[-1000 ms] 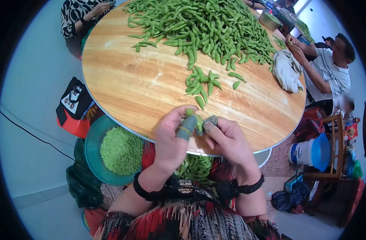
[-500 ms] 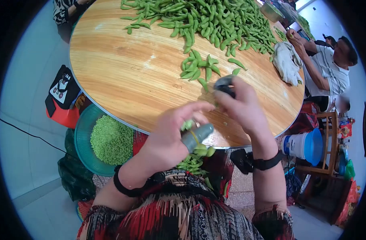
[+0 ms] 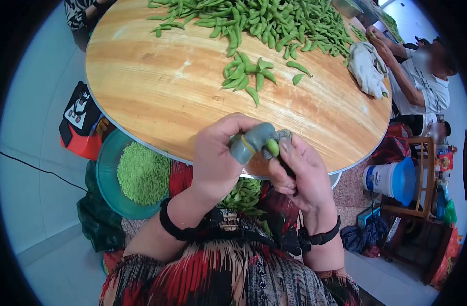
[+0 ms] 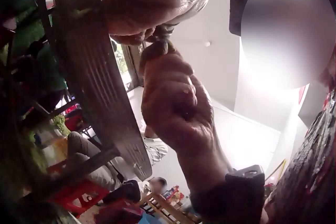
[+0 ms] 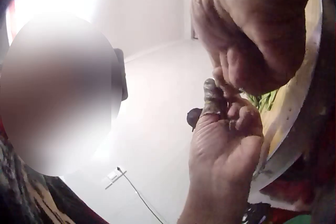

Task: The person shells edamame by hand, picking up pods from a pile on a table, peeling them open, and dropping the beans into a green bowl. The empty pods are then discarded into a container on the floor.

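In the head view both hands meet in front of the chest, over the near edge of the round wooden table (image 3: 152, 97). A green edamame pod (image 3: 272, 148) shows between their fingertips. My right hand (image 3: 309, 171) pinches it between thumb and a finger wearing a dark grey cover. The left hand (image 3: 210, 150) is curled against its other side; its thumb wears a grey sleeve (image 3: 255, 138) with a yellow band. In both wrist views the fingertips come together and the pod is hidden. Several loose pods (image 3: 243, 74) lie beyond the hands, and more pods (image 3: 243, 196) lie on the lap below.
A big heap of pods (image 3: 279, 25) covers the table's far side. Shelled beans (image 3: 144, 173) fill much of a teal basin (image 3: 104, 178) at lower left. A whitish cloth (image 3: 367, 69) lies at the right rim, near a seated person (image 3: 430, 84). A bucket (image 3: 379, 181) stands lower right.
Half a second ago the hands were apart, the right reaching toward the loose pods and the left spread with green bits in it. Now they are together again at a pod.
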